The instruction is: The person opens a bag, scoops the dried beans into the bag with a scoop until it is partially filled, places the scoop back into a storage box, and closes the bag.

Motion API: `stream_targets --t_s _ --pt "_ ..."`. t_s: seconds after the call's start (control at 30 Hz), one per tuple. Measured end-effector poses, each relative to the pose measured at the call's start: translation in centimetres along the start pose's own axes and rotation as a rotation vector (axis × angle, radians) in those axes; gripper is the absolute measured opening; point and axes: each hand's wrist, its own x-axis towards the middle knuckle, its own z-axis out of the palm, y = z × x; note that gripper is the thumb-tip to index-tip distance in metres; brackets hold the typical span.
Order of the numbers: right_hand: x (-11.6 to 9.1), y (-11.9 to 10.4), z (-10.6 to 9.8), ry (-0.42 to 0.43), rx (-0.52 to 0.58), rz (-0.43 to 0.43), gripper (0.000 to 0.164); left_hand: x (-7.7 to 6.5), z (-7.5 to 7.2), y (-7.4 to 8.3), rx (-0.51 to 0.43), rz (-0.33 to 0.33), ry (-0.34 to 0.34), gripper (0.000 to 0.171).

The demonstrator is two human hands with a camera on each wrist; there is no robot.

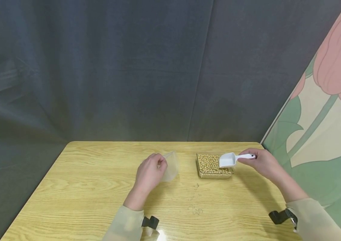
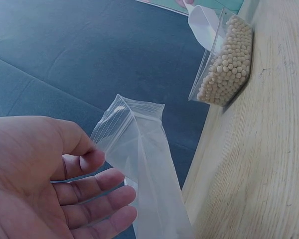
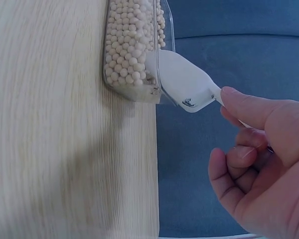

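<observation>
My left hand (image 1: 150, 170) pinches the edge of a clear zip-top plastic bag (image 1: 171, 166) between thumb and forefinger. In the left wrist view the bag (image 2: 152, 164) hangs with its mouth spread apart and nothing visible inside. My right hand (image 1: 259, 162) grips the handle of a white plastic scoop (image 1: 227, 160). The scoop's front end dips into the soybeans (image 1: 208, 163), which fill a clear rectangular container (image 1: 215, 176). Seen from the right wrist, the scoop (image 3: 184, 82) leans over the container's rim, its tip at the beans.
A wood-grain table (image 1: 92, 194) carries the container near its far right part. Behind it hangs a dark grey curtain (image 1: 134, 73). A floral panel (image 1: 330, 134) stands along the right side. Small dark marks (image 1: 197, 211) show on the tabletop.
</observation>
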Motion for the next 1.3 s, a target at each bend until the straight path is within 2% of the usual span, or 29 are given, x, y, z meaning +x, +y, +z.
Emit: stream_targets --t_s 0.37,0.53,0.97,1.3 --pt "0.6 0.1 1.1 0.003 -0.016 -0.032 0.026 0.1 0.0 -0.1 0.005 0.002 0.004 0.017" --pt "0.8 0.3 1.9 -0.006 0.017 -0.039 0.024 0.1 0.0 -0.1 0.011 0.003 0.007 0.017" --pt "1.1 1.6 4.2 -0.040 0.173 0.072 0.032 0.1 0.1 -0.2 0.002 0.014 0.011 0.017" --pt "0.8 2.0 5.7 -0.047 0.333 0.091 0.036 0.1 0.1 -0.2 0.004 0.016 0.008 0.018"
